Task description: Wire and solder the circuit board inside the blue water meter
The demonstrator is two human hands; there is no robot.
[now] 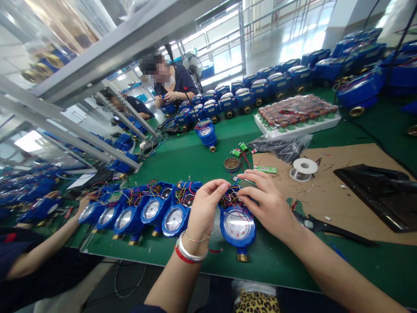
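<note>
A blue water meter [237,230] with a round clear dial and a brass fitting lies in front of me, its wiring compartment open and full of thin coloured wires. At that compartment's left edge, my left hand [208,204] has thumb and forefinger pinched on a thin wire. From the right, my right hand [272,202] closes its thumb and fingers on wires over the same compartment. The exact wire ends are partly hidden by the fingers. Left of my hands, another water meter [173,219] heads a row of several open ones with loose wires.
Solder wire spool [303,169], cutters [309,222] and a black plastic piece [374,195] lie on cardboard at right. Beyond are a round tin [231,164], green batteries [265,169] and a foam tray [299,126]. A co-worker's hand [85,203] reaches the row's left end.
</note>
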